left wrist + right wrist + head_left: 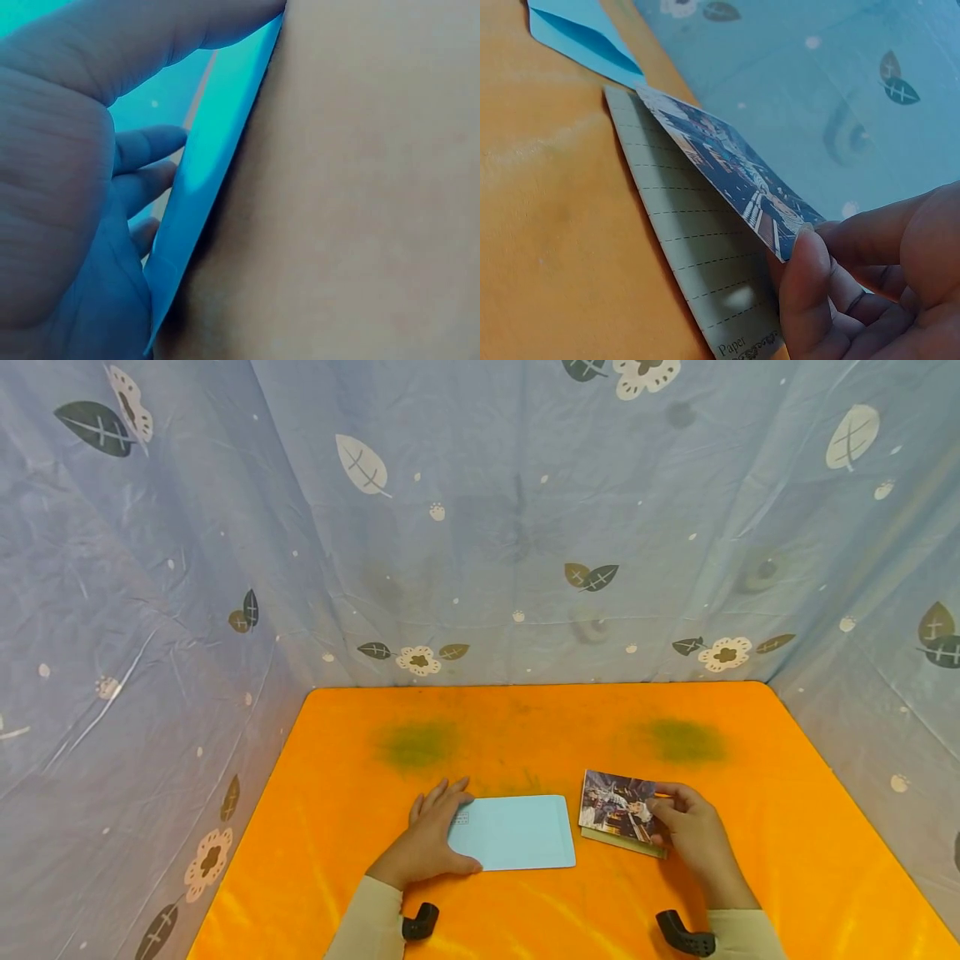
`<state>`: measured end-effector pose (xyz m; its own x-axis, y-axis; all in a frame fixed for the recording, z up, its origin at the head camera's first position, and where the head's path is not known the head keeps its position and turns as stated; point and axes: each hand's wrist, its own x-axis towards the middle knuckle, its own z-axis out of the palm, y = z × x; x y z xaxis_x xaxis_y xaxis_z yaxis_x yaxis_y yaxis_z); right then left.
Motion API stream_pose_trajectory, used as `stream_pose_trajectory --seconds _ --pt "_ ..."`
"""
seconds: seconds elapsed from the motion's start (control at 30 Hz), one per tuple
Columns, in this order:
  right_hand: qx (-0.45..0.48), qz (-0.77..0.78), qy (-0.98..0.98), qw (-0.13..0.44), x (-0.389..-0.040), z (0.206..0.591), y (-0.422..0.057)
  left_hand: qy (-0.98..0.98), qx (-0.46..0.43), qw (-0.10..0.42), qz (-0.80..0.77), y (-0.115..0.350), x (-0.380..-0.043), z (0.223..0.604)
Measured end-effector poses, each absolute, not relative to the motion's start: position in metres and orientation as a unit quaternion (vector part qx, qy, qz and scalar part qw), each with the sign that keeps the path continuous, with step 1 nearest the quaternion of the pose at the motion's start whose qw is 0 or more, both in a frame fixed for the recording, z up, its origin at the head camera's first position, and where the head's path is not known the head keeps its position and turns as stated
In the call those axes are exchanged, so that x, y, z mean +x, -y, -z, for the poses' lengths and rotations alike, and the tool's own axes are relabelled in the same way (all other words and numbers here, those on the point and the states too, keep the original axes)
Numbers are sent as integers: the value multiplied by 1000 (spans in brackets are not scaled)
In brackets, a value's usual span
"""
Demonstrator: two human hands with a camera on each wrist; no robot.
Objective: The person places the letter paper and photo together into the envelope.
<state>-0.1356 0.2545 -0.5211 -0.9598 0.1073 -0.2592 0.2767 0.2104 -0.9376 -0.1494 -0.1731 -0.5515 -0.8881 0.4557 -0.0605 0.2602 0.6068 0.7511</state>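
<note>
A curtained-off nook is formed around an orange tabletop [517,718]: its far edge and both sides are enclosed by blue curtains [487,593], printed with leaves and flowers. Whether a home or a workplace lies beyond cannot be told.

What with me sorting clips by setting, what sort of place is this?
Likely a makeshift booth, perhaps for recording: patterned curtains hang behind and on both sides of an orange tabletop, and black wrist fittings show in the head view.
</note>
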Motion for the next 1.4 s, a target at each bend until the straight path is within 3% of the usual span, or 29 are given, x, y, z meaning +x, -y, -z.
stream_pose_trajectory --seconds 1.4 --pt "113 629 -763 93 -136 533 -239 -896 210 100 -378 172 -148 552"
